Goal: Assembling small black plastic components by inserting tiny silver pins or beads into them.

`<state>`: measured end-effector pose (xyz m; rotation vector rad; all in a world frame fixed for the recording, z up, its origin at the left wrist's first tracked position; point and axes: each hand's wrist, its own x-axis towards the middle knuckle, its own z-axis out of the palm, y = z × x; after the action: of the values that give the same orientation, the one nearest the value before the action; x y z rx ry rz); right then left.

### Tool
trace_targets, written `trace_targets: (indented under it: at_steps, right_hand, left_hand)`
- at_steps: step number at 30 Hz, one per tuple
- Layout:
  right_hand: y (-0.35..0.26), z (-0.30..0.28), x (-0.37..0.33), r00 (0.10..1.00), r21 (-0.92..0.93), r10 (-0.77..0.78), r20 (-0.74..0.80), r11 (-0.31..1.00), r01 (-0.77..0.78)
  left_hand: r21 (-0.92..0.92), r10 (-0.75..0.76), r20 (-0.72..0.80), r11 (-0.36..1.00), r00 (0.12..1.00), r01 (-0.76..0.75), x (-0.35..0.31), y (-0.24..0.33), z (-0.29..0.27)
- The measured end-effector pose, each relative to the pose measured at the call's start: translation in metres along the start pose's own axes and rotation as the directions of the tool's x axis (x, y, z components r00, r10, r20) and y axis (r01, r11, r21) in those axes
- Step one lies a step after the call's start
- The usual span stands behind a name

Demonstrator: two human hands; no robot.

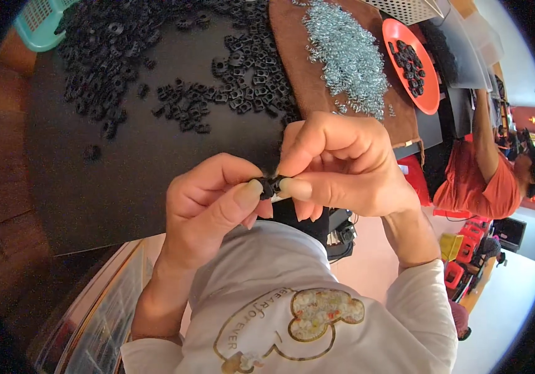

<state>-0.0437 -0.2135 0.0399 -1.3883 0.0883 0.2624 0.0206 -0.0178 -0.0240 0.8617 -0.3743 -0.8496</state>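
Note:
My left hand [202, 209] and my right hand [351, 168] meet in front of my body, near the front edge of the dark table [142, 187]. Between the thumbs and fingers of both hands is a small black plastic piece [267, 186], pinched from either side. Fingertips cover much of it, so its exact shape is hidden. Beyond the hands lie several loose black plastic pieces with holes [252, 78], resembling cord lock parts. Past my right hand, a heap of small silvery coil springs [348, 59] rests on a brown cloth [295, 47].
A larger pile of black pieces [114, 47] spreads at the far left, beside a green basket [32, 28]. An orange plate [431, 96] holds several black pieces at the right. Behind it stands a clear plastic bin [467, 59]. A person in a red shirt [479, 181] is farther right.

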Motion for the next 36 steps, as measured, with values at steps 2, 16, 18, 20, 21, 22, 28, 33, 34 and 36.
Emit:
trace_targets:
  at_steps: [2, 16, 18, 20, 21, 22, 28, 33, 34, 36]
  right_hand:
    - [0.0023, 0.0003, 0.0004, 1.000, -0.020, -0.026, -0.003, 0.999, 0.026]
    - [0.0035, 0.0063, -0.0011, 0.996, 0.010, -0.065, -0.056, 0.998, 0.066]
    - [0.0056, 0.0068, 0.0000, 0.994, 0.034, -0.069, -0.087, 0.997, 0.072]
    - [0.0074, 0.0081, -0.0002, 0.992, -0.002, -0.093, -0.087, 0.996, 0.093]
    - [0.0078, 0.0085, -0.0003, 0.989, -0.039, -0.119, -0.088, 0.993, 0.116]
    - [0.0077, 0.0084, -0.0005, 0.989, -0.039, -0.118, -0.088, 0.993, 0.115]
    - [0.0086, 0.0086, -0.0014, 0.990, -0.063, -0.113, -0.090, 0.992, 0.107]
    - [0.0076, 0.0057, -0.0031, 0.992, -0.153, -0.107, -0.065, 0.983, 0.096]
    - [0.0078, 0.0055, -0.0035, 0.992, -0.152, -0.108, -0.066, 0.984, 0.097]
    - [0.0081, 0.0053, -0.0041, 0.992, -0.140, -0.107, -0.061, 0.985, 0.097]
  left_hand:
    - [-0.006, 0.008, 0.009, 1.000, 1.000, -0.008, 0.0002, -0.0006, 0.0013]
    - [0.060, 0.016, -0.042, 0.998, 0.999, -0.013, 0.0009, -0.0011, 0.0042]
    - [0.057, 0.027, -0.052, 0.998, 0.998, -0.024, 0.0009, -0.0026, 0.0046]
    - [0.053, 0.037, -0.064, 0.998, 0.997, -0.033, 0.0003, -0.0029, 0.0057]
    - [0.060, 0.031, -0.068, 0.998, 0.997, -0.027, 0.0004, -0.0022, 0.0062]
    - [0.067, 0.025, -0.073, 0.998, 0.997, -0.020, 0.0005, -0.0018, 0.0064]
    - [0.090, 0.044, -0.028, 0.995, 0.999, -0.042, -0.0005, -0.0025, 0.0034]
    - [0.179, -0.005, -0.098, 0.984, 0.995, 0.022, -0.0016, 0.0002, 0.0075]
    - [0.203, -0.015, -0.099, 0.979, 0.995, 0.035, -0.0015, 0.0003, 0.0076]
    - [0.212, -0.010, -0.097, 0.977, 0.995, 0.030, -0.0015, -0.0003, 0.0079]
